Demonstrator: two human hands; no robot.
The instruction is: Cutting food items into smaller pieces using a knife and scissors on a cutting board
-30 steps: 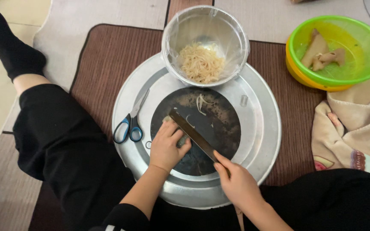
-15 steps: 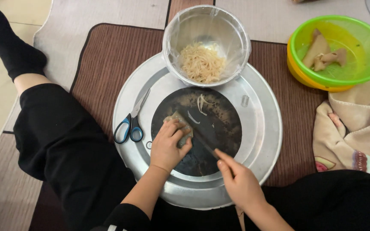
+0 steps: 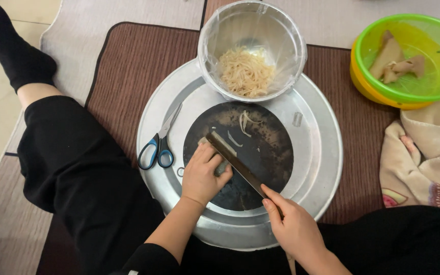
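Our left hand [image 3: 203, 174] curls its fingers [image 3: 215, 164] down on a pale piece [image 3: 222, 167] at the dark round board's [image 3: 268, 168] left edge. The knife [image 3: 235, 163] lies diagonally just right of them — our right hand [image 3: 294, 229] grips its handle, fingers pressed together.

Piece under left hand [image 3: 204, 175]: mostly covered by curled fingers, only pale edge shows; kind not determinable. Knife [image 3: 235, 163] handle inside right hand [image 3: 294, 226] grip, not visible; blade edge contact with dark round board [image 3: 260, 153] not resolvable. Right forearm cut by bottom edge. Green bowl [image 3: 408, 56] cut at right edge. Cloth [image 3: 423, 153] cut at right edge. Metal bowl [image 3: 253, 46] rim clipped at top.
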